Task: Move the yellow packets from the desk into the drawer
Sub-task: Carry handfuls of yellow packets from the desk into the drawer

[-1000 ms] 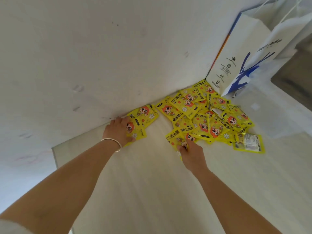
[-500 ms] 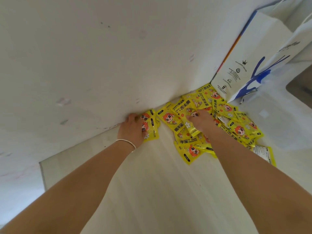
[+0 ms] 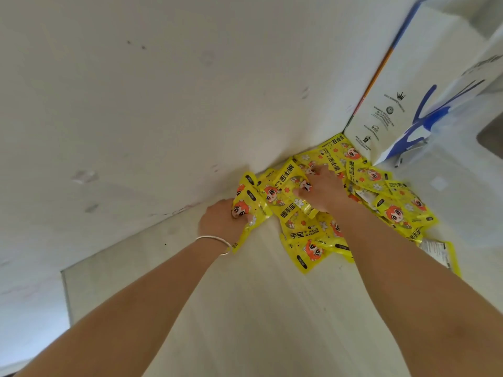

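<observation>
Bench (image 3: pixel 245 308): pale wood-grain surface, butted against a white wall at 12 o'clock. No drawer in view.

Paper bag (image 3: pixel 408 104): white with blue print, stood at 2 o'clock, just beside the pile.

Yellow packets (image 3: pixel 394 210): a loose overlapping heap at 1 o'clock, along the wall; many pieces, all on the bench. One lay back-side up at the 3 o'clock fringe. None seen stowed, so the task stood at its gathering stage, with the whole transfer judged left to do.

Right hand (image 3: pixel 324 190): laid on the heap's middle, fingers curled into the packets, gripping some.

Left hand (image 3: pixel 220 220): at the heap's 9 o'clock end, gripping a small bunch of packets.

Bracelet (image 3: pixel 215 240): thin, pale, on the left wrist.
</observation>
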